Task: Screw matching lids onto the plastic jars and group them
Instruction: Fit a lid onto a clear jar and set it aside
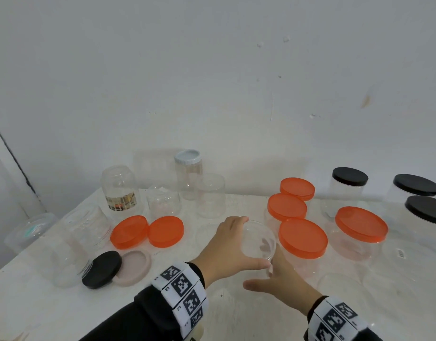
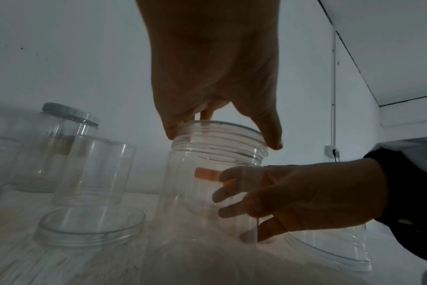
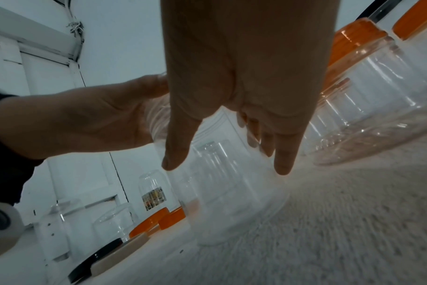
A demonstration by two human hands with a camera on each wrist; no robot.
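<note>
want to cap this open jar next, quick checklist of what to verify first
1. Open jar upright on the table: ok.
2. Left hand grips the threaded rim, so the mouth is not free for a lid: not ok.
3. Right hand steadies the jar's side, fingers on the wall: ok.
4. Loose orange lids lie within reach to the left: ok.
5. Orange lid matches this jar's thread: cannot tell.
6. Jar interior clear of objects: ok.
</note>
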